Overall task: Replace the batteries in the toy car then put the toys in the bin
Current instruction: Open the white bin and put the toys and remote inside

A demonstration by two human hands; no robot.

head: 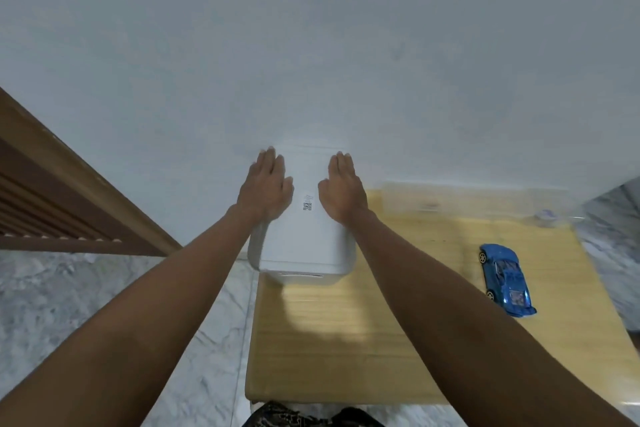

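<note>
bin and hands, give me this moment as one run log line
left hand flat on white bin lid | right hand flat on lid | blue toy car on table, outside bin

left hand (266, 188) flat, fingers straight | right hand (343, 190) likewise (arms outstretched)

A low wooden bench (332, 350) with a pale, light-yellow top stands on a grey marbled floor (104, 291) against a plain white wall (311, 45). At the left, a brown wooden frame with slats (52, 198) runs diagonally along the wall. Near the bench's far right corner lies a small, blurred, clear object (546, 217), beside a transparent container (433, 198) at the wall.
</note>
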